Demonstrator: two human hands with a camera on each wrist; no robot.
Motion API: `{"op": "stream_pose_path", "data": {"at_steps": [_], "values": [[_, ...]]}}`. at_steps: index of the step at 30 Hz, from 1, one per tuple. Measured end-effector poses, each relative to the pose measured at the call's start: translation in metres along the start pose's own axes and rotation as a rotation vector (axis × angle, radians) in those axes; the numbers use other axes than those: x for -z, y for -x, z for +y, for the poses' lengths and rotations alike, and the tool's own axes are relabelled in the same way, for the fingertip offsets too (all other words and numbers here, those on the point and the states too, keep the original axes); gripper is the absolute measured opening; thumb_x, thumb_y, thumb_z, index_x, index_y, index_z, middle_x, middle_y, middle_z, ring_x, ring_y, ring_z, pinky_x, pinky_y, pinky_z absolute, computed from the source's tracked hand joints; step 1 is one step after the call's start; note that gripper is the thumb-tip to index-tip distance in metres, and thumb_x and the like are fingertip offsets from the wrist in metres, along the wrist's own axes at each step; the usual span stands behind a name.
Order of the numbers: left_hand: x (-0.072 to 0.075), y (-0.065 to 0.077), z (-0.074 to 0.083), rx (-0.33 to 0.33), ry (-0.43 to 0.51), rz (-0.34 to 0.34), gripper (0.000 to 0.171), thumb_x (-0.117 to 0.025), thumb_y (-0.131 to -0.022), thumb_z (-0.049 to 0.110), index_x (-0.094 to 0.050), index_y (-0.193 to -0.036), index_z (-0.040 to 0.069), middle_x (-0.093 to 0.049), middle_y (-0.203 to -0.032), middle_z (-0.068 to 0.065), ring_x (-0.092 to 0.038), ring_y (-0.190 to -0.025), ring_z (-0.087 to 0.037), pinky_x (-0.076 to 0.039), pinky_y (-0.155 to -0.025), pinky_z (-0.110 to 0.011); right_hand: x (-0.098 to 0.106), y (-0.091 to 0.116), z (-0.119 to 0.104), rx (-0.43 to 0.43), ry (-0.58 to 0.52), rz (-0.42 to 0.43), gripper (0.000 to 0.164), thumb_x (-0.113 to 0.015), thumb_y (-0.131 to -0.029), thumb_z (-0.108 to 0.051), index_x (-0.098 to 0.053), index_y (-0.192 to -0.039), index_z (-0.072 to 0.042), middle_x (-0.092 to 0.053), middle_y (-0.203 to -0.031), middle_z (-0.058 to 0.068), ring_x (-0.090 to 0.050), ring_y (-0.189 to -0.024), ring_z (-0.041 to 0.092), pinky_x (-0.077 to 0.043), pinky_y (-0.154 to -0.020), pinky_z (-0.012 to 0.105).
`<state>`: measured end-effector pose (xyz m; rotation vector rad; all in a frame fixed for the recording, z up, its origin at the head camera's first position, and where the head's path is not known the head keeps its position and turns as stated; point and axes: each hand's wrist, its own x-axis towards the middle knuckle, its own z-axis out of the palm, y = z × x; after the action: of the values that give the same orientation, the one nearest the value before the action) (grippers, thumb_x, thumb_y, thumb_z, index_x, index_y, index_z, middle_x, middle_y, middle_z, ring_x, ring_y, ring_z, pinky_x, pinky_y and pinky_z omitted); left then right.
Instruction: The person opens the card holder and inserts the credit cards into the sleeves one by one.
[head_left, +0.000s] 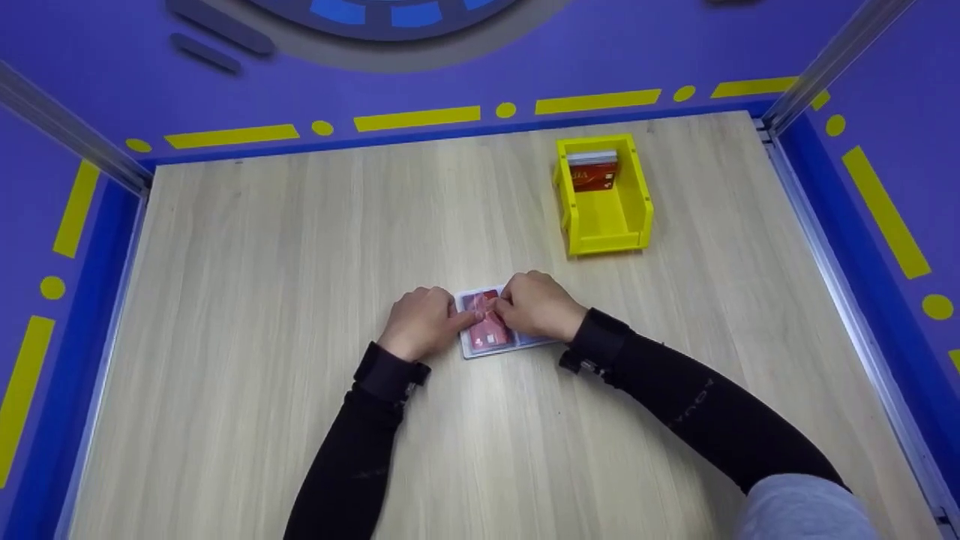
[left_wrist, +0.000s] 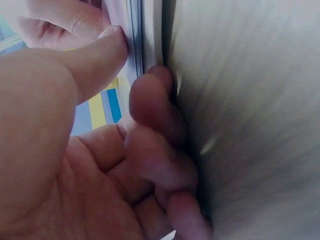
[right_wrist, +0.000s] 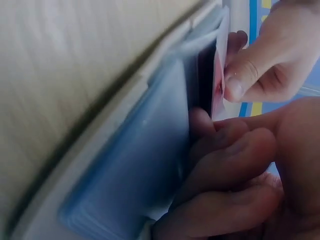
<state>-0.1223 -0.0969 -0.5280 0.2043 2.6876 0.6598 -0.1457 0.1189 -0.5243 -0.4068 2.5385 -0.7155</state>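
Observation:
A card holder (head_left: 470,351) with clear plastic sleeves lies opened out on the table, below the middle of the head view. Its left side bears a red card (head_left: 487,334), under shiny plastic. My left hand (head_left: 421,324) grips the holder's left edge, thumb on top of the card and fingers (left_wrist: 155,105) curled at the edge by the tabletop. From the right, my right hand (head_left: 541,307) pinches the red card's inner edge between thumb and index finger. In the right wrist view, bluish clear sleeves (right_wrist: 135,165) show below the right fingers. The right hand covers much of the holder's right side.
A yellow bin (head_left: 609,244) stands behind and right of the hands, with a stack of cards (head_left: 592,177) upright at its back, a red one in front. Purple walls with yellow marks (head_left: 417,118) border the wooden table (head_left: 300,247) at the back and sides.

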Motion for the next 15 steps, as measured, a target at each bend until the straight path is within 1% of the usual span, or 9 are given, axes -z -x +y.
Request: {"op": "stream_pose_path", "data": {"at_steps": [4, 8, 10, 11, 13, 15], "values": [[-0.001, -0.001, 0.000, -0.002, 0.004, 0.004, 0.056, -0.079, -0.098, 0.059, -0.057, -0.068, 0.017, -0.052, -0.069, 0.002, -0.052, -0.067, -0.020, -0.037, -0.060, -0.035, -0.003, 0.000, 0.000, 0.011, 0.020, 0.030, 0.046, -0.066, -0.108, -0.029, -0.073, -0.065, -0.016, -0.055, -0.062, -0.005, -0.055, -0.067, 0.018, -0.040, -0.064, 0.032], [-0.002, -0.001, 0.000, 0.009, 0.013, -0.003, 0.056, -0.079, -0.098, 0.059, -0.057, -0.068, 0.017, -0.051, -0.069, 0.003, -0.050, -0.066, -0.019, -0.037, -0.059, -0.035, -0.003, 0.002, 0.002, 0.011, -0.002, 0.038, 0.046, -0.068, -0.109, -0.032, -0.075, -0.067, -0.017, -0.054, -0.062, -0.006, -0.054, -0.069, 0.018, -0.039, -0.066, 0.033], [-0.002, -0.002, 0.000, 0.016, 0.018, -0.007, 0.056, -0.079, -0.098, 0.058, -0.057, -0.068, 0.016, -0.051, -0.069, 0.003, -0.050, -0.066, -0.019, -0.037, -0.059, -0.035, 0.000, 0.003, 0.004, 0.009, -0.028, 0.058, 0.044, -0.069, -0.109, -0.033, -0.078, -0.069, -0.016, -0.054, -0.062, -0.005, -0.053, -0.069, 0.018, -0.039, -0.067, 0.033], [-0.002, -0.002, 0.001, 0.020, 0.021, -0.009, 0.056, -0.079, -0.098, 0.058, -0.057, -0.068, 0.017, -0.051, -0.069, 0.003, -0.050, -0.066, -0.019, -0.036, -0.059, -0.035, 0.002, 0.004, 0.005, 0.010, -0.042, 0.072, 0.041, -0.070, -0.108, -0.032, -0.081, -0.073, -0.015, -0.057, -0.064, -0.005, -0.053, -0.070, 0.018, -0.039, -0.067, 0.032], [-0.002, -0.002, 0.001, 0.025, 0.025, -0.013, 0.056, -0.080, -0.098, 0.058, -0.058, -0.068, 0.017, -0.052, -0.069, 0.003, -0.050, -0.065, -0.019, -0.036, -0.059, -0.034, 0.007, 0.006, 0.008, 0.013, -0.061, 0.099, 0.038, -0.072, -0.107, -0.031, -0.082, -0.076, -0.012, -0.059, -0.065, -0.004, -0.053, -0.069, 0.017, -0.039, -0.067, 0.032], [-0.001, -0.002, 0.002, 0.029, 0.021, -0.017, 0.054, -0.081, -0.097, 0.057, -0.059, -0.068, 0.017, -0.053, -0.069, 0.002, -0.051, -0.066, -0.019, -0.037, -0.059, -0.035, 0.012, 0.007, 0.013, 0.032, -0.058, 0.121, 0.033, -0.075, -0.105, -0.029, -0.081, -0.078, -0.010, -0.061, -0.068, -0.003, -0.054, -0.068, 0.017, -0.039, -0.067, 0.031]]}}
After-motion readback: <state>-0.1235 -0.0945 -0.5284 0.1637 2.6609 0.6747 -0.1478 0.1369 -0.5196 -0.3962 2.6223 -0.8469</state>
